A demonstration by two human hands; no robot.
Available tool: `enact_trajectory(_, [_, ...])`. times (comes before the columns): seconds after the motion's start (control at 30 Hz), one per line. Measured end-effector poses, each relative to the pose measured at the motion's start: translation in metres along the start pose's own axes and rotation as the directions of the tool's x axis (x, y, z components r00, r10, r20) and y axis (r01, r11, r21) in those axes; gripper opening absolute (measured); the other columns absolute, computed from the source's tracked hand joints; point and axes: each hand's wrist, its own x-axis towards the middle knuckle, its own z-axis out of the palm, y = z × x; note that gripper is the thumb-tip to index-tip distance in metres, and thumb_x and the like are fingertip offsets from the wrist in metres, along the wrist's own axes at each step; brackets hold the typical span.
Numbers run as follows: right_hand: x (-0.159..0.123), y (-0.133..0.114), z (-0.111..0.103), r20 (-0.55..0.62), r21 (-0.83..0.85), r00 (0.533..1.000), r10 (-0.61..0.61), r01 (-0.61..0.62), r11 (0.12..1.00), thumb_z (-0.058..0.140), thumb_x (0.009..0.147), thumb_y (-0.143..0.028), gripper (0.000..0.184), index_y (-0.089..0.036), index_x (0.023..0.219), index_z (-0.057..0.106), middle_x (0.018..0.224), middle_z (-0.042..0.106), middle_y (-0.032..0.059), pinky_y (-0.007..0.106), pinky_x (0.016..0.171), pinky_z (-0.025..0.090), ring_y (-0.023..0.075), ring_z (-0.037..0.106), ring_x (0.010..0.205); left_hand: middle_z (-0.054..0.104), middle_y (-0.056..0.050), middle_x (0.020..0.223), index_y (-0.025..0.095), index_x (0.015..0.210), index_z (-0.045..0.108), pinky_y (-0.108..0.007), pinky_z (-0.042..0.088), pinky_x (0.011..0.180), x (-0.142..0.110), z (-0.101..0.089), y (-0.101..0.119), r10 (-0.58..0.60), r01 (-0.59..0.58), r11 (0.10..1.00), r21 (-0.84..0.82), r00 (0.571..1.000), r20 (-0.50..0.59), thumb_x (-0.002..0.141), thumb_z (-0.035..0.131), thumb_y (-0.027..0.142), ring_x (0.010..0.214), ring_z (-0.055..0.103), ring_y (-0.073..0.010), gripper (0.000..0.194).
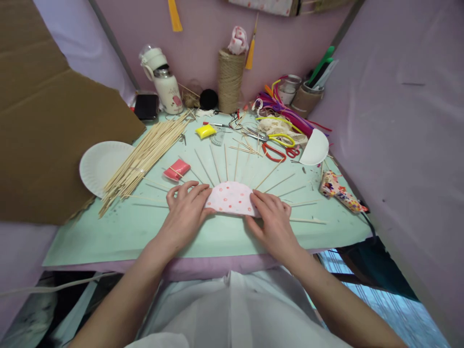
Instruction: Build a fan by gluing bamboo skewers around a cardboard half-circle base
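A pink half-circle of dotted fabric-covered card (232, 197) lies on the green mat (145, 227), with thin bamboo sticks (275, 183) fanning out from under its curved edge. My left hand (186, 208) lies flat with fingers spread on the half-circle's left end. My right hand (272, 217) presses flat on its right end. Both hands hold nothing; they only press down.
A bundle of bamboo skewers (145, 154) lies over a white paper plate (99, 164) at left. Red-handled scissors (277, 152), a half paper plate (314, 147), a glue gun (339, 191), a twine spool (229, 79), a flask (165, 82) and cardboard (54, 121) surround the mat.
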Motion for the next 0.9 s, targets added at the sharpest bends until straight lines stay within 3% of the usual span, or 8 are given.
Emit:
enact_trajectory(0.7, [-0.002, 0.000, 0.004, -0.007, -0.017, 1.000, -0.002, 0.002, 1.000, 0.057, 0.088, -0.030, 0.038, -0.020, 0.126, 0.055, 0.134, 0.061, 0.0107, 0.044, 0.092, 0.033, 0.0298, 0.050, 0.120, 0.060, -0.013, 0.134, 0.023, 0.128, 0.058, -0.056, 0.022, 0.106, -0.004, 0.000, -0.003, -0.007, 0.007, 1.000, -0.012, 1.000, 0.017, 0.088, 0.064, 0.036, 0.130, 0.042, -0.0346, 0.042])
enact_trajectory(0.9, [-0.004, 0.002, 0.006, -0.044, -0.027, 0.998, -0.036, 0.035, 0.999, 0.057, 0.089, -0.030, 0.035, -0.021, 0.123, 0.057, 0.131, 0.062, 0.0112, 0.045, 0.092, 0.032, 0.0296, 0.051, 0.117, 0.056, -0.014, 0.139, 0.022, 0.135, 0.052, -0.052, 0.026, 0.105, -0.015, -0.010, -0.010, -0.096, 0.096, 0.995, -0.020, 0.995, 0.003, 0.087, 0.066, 0.035, 0.132, 0.041, -0.0341, 0.052])
